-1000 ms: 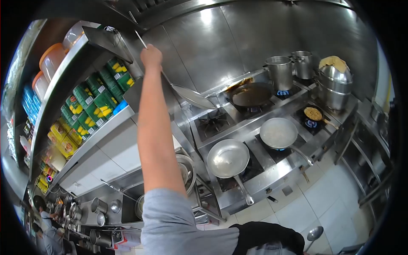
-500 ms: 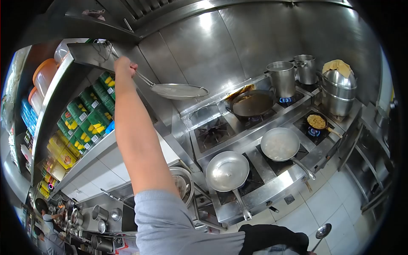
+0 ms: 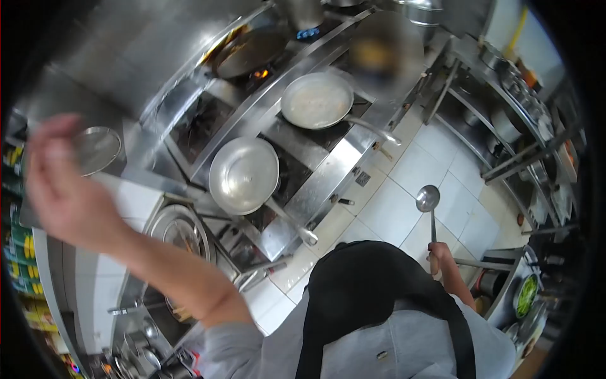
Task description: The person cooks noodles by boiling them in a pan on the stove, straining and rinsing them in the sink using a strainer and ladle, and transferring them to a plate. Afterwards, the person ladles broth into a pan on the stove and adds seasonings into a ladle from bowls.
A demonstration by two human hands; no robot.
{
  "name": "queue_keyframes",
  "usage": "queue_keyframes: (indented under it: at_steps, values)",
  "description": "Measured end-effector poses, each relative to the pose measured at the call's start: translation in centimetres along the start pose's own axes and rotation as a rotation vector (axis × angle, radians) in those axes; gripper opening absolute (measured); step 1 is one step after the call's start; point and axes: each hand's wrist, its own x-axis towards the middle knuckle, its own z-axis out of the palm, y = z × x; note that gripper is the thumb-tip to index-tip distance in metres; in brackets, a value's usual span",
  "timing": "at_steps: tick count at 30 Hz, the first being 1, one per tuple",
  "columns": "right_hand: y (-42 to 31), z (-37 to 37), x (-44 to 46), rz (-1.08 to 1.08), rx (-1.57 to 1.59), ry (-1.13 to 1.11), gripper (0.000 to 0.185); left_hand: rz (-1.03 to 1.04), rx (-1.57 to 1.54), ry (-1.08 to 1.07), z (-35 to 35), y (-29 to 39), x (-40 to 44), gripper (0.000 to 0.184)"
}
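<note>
My left hand (image 3: 71, 189) is raised at the left, blurred, with its fingers stretched out and nothing seen in them. Just behind it shows the round mesh strainer (image 3: 100, 150), its handle hidden. Low on the right, my right hand (image 3: 439, 254) is closed around the handle of a ladle (image 3: 428, 198), whose bowl is above the floor tiles. Between my hands, on the stove, sit a bare metal frying pan (image 3: 243, 175) and a second pan (image 3: 317, 101) with cloudy liquid in it.
A dark wok (image 3: 251, 53) stands on a back burner, and a flame (image 3: 308, 33) burns beside it. A round metal container (image 3: 182, 235) with utensils is below my left arm. Metal shelving (image 3: 480, 136) lines the right; a bowl of chopped greens (image 3: 526, 295) is lower right.
My left hand has come off the strainer's handle and moved down and left in view. My view has turned downward, and my right hand with the ladle has come into sight.
</note>
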Motion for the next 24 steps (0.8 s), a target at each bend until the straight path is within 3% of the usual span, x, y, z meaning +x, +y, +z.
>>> queue_keyframes:
  at_steps: [1, 2, 3, 4, 5, 8, 9, 10, 11, 12, 14, 15, 16, 18, 20, 22, 24]
  values:
    - [-0.6, -0.1, 0.3, -0.005, 0.116, -0.001, 0.015, -0.003, -0.162, -0.264, 0.0, -0.8, -3.8, 0.022]
    - [-1.1, -0.5, 0.9, -0.008, 0.093, -0.011, 0.015, -0.257, -0.117, -0.304, 1.6, 1.0, -10.4, 0.021]
    - [-1.5, -0.9, 1.6, -0.004, 0.189, -0.053, 0.012, -0.257, 0.121, -0.431, 2.5, 0.8, -15.9, 0.022]
    - [-2.2, -1.5, 2.4, -0.002, 0.289, -0.096, 0.01, -0.48, 0.076, -0.711, 2.8, 2.1, -19.5, 0.025]
    - [-3.1, -2.3, 3.2, -0.009, 0.276, -0.105, 0.01, -0.556, 0.202, -0.978, 2.5, 2.6, -23.3, 0.029]
    - [-5.3, -4.4, 5.8, -0.042, 0.317, -0.145, 0.008, -0.76, 0.375, -1.233, -1.0, 1.0, -39.2, 0.038]
    - [-7.0, -5.2, 5.9, -0.052, 0.28, -0.141, 0.007, -0.777, 0.389, -1.224, -1.1, 1.3, -41.2, 0.038]
    - [-8.6, -6.1, 5.8, -0.065, 0.245, -0.136, 0.006, -1.428, -0.069, -1.111, -1.1, 1.8, -42.6, 0.037]
    - [-9.7, -7.2, 5.7, -0.074, 0.229, -0.146, 0.006, -2.004, -0.595, -0.856, -0.7, 2.3, -43.7, 0.037]
    - [-10.9, -8.4, 5.7, -0.107, 0.156, -0.158, 0.006, -2.009, -0.596, -0.829, 0.0, 2.8, -44.7, 0.037]
    - [-13.2, -10.9, 5.8, -0.153, 0.077, -0.182, 0.006, -2.207, -1.065, -0.227, 2.2, 2.9, -45.7, 0.032]
    - [-14.0, -12.2, 5.8, -0.168, 0.093, -0.199, 0.006, -2.307, -1.151, 0.015, 3.6, 2.8, -45.4, 0.024]
    - [-14.4, -13.5, 6.1, -0.179, 0.112, -0.212, 0.007, -2.301, -1.149, 0.02, 4.0, 2.6, -45.7, 0.024]
    - [-14.7, -16.7, 6.1, -0.197, 0.17, -0.26, 0.013, -2.139, -1.533, -0.048, 4.9, 1.5, -47.6, 0.026]
    - [-15.8, -19.0, 3.2, -0.337, 0.307, -0.478, 0.019, -2.186, -1.509, 0.045, 5.9, 3.0, -45.9, 0.033]
    - [-17.5, -21.3, 1.1, -0.316, 0.262, -0.604, 0.027, -2.172, -1.447, 0.023, 6.5, 5.2, -44.2, 0.034]
    - [-20.2, -23.2, 1.6, -0.35, -0.115, -0.456, 0.019, -2.119, -1.302, 0.003, 7.0, 8.5, -42.0, 0.034]
